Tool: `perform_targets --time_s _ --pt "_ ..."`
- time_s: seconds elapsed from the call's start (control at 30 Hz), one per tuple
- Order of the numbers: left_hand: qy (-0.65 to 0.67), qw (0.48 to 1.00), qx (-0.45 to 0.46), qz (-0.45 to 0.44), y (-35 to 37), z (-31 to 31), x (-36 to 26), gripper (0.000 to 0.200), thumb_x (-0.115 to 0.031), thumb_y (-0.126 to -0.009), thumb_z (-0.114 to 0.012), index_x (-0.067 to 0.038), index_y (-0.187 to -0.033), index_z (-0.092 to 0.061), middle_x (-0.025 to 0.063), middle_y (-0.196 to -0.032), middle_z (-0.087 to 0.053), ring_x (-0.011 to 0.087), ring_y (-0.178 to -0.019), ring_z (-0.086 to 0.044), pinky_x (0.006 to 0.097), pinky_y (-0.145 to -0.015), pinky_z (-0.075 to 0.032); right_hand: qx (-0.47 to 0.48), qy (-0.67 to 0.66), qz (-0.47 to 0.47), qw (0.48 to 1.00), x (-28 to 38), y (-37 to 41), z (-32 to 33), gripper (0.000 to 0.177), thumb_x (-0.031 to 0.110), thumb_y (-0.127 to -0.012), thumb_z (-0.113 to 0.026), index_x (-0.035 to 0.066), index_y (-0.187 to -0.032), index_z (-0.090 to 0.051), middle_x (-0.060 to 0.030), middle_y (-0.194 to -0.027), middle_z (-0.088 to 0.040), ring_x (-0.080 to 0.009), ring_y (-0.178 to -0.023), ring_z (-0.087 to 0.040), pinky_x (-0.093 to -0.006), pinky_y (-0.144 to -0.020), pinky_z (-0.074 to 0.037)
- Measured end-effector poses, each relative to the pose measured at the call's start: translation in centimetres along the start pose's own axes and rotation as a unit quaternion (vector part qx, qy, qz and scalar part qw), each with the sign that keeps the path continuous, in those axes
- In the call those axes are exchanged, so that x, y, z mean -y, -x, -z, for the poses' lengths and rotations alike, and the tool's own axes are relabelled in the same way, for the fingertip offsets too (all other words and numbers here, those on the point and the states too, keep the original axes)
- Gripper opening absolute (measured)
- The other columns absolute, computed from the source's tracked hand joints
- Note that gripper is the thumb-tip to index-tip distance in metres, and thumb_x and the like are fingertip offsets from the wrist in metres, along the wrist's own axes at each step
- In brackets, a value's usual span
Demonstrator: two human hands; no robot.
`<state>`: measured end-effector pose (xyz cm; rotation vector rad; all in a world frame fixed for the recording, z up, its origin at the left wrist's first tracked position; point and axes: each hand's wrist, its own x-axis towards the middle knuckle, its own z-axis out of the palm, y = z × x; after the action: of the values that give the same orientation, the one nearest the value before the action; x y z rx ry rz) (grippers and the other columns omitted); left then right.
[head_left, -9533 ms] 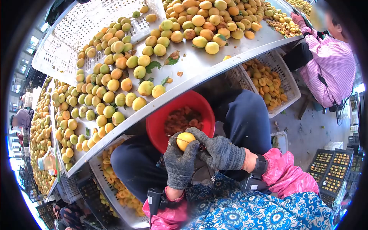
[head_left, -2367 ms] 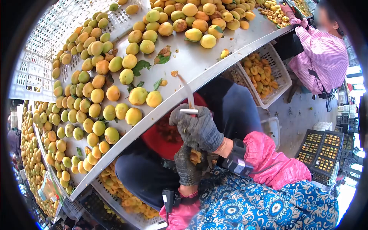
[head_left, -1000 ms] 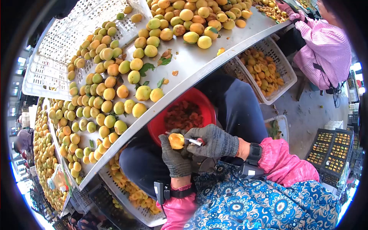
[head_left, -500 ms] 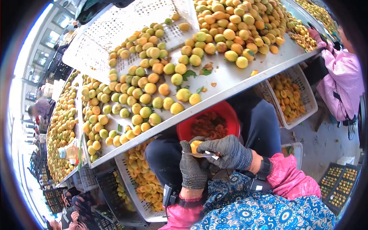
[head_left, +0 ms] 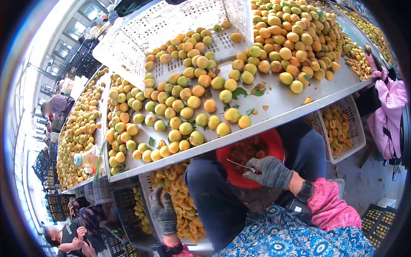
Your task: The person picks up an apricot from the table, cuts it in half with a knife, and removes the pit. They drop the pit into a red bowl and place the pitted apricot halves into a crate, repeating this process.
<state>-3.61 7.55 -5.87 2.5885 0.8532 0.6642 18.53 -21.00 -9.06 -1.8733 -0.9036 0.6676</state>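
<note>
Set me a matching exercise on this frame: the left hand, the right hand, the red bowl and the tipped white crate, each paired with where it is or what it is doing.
Things
1. left hand
2. right hand
3. red bowl
4. tipped white crate

Places or states
A. grips a knife
B. lies tilted on the metal table, whole apricots inside and in front of it
C. open, above the crate of halved apricots under the table
D. on the person's lap, brownish bits inside

Pairs: 1-C, 2-A, 3-D, 4-B
</note>
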Motion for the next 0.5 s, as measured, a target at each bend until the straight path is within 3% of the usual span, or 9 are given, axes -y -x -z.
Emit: perform_targets --time_s 0.03,0.07,0.1,0.2,0.23,0.33,0.37,0.43,0.5 --pt "-0.002 1.0 -0.004 0.0 -0.3 -0.1 0.9 0.027 -0.025 -0.096 -0.052 -0.001 -0.108 -0.059 0.0065 -0.09 -0.06 0.0179 -0.084 -0.061 0.0303 -0.074 -0.05 0.031 0.12 -0.042 0.991 -1.1 0.2 -0.3 0.02 0.024 -0.081 -0.064 0.004 -0.087 -0.06 -0.0159 -0.075 -0.064 -0.0345 -0.072 -0.064 -0.0429 -0.065 -0.051" --pt "0.027 0.999 0.01 0.038 -1.3 0.0 0.7 0.025 -0.019 -0.093 -0.055 0.001 -0.109 -0.058 0.0107 -0.095 -0.06 0.0226 -0.091 -0.059 0.0335 -0.082 -0.047 0.059 0.238 -0.082 0.966 -1.9 0.2 -0.4 0.021 0.025 -0.082 -0.062 0.005 -0.086 -0.059 -0.0176 -0.074 -0.064 -0.036 -0.072 -0.063 -0.0452 -0.064 -0.05" --pt "0.054 0.995 0.025 0.078 -2.4 0.2 0.4 0.025 -0.013 -0.09 -0.058 0.002 -0.109 -0.057 0.0149 -0.1 -0.06 0.0272 -0.099 -0.058 0.0366 -0.089 -0.044 0.059 0.237 -0.08 0.966 -2.5 0.3 -0.5 0.021 0.025 -0.082 -0.062 0.005 -0.086 -0.059 -0.0176 -0.074 -0.064 -0.036 -0.072 -0.063 -0.0452 -0.064 -0.05" --pt "0.105 0.993 0.02 0.054 -8.7 -1.4 -1.7 0.022 -0.013 -0.091 -0.056 0.002 -0.108 -0.057 0.0161 -0.1 -0.06 0.0279 -0.093 -0.059 0.0345 -0.085 -0.046 0.024 0.18 -0.058 0.982 -2.9 0.0 -0.5 0.022 0.026 -0.083 -0.06 0.004 -0.088 -0.059 -0.0193 -0.071 -0.062 -0.0371 -0.069 -0.062 -0.0479 -0.064 -0.049" --pt "0.069 0.997 0.012 -0.043 -11.6 -2.4 -1.4 0.022 -0.013 -0.091 -0.056 0.001 -0.107 -0.058 0.0158 -0.099 -0.06 0.0289 -0.091 -0.06 0.034 -0.082 -0.047 0.024 0.179 -0.057 0.982 -2.9 -0.2 -0.3 0.022 0.026 -0.083 -0.06 0.004 -0.088 -0.059 -0.0193 -0.071 -0.062 -0.0371 -0.069 -0.062 -0.0479 -0.064 -0.049" --pt "-0.004 0.989 0.004 -0.148 -19.9 -6.0 -0.8 0.024 -0.015 -0.088 -0.057 -0.002 -0.107 -0.059 0.0167 -0.102 -0.062 0.0328 -0.094 -0.06 0.0379 -0.082 -0.048 0.019 0.194 -0.062 0.979 -3.2 -0.6 0.3 0.026 0.029 -0.084 -0.061 0.004 -0.088 -0.059 -0.0189 -0.07 -0.062 -0.0365 -0.068 -0.062 -0.0471 -0.061 -0.048" --pt "-0.016 0.989 0.035 -0.141 -22.5 -7.3 -0.2 0.026 -0.014 -0.088 -0.058 -0.002 -0.111 -0.06 0.0163 -0.105 -0.063 0.0296 -0.092 -0.062 0.0352 -0.081 -0.048 0.02 0.192 -0.06 0.979 -3.3 -0.5 0.4 0.028 0.031 -0.084 -0.061 0.004 -0.089 -0.059 -0.0184 -0.069 -0.061 -0.0362 -0.067 -0.061 -0.0465 -0.059 -0.048" --pt "-0.036 0.984 0.057 -0.165 -26.7 -10.1 0.9 0.031 -0.022 -0.088 -0.06 -0.002 -0.111 -0.061 0.0181 -0.102 -0.064 0.0322 -0.09 -0.063 0.0374 -0.082 -0.049 0.019 0.185 -0.061 0.981 -3.0 -0.9 0.8 0.029 0.033 -0.085 -0.061 0.004 -0.09 -0.059 -0.018 -0.068 -0.061 -0.0358 -0.066 -0.061 -0.046 -0.057 -0.048" --pt "-0.107 0.977 0.132 -0.129 -29.6 -12.4 1.4 0.033 -0.028 -0.087 -0.061 -0.002 -0.106 -0.063 0.0194 -0.099 -0.065 0.034 -0.092 -0.063 0.0396 -0.082 -0.049 0.057 0.194 -0.107 0.974 -2.5 -1.4 1.0 0.032 0.035 -0.086 -0.061 0.004 -0.092 -0.058 -0.0178 -0.068 -0.06 -0.0356 -0.064 -0.06 -0.0449 -0.054 -0.047"
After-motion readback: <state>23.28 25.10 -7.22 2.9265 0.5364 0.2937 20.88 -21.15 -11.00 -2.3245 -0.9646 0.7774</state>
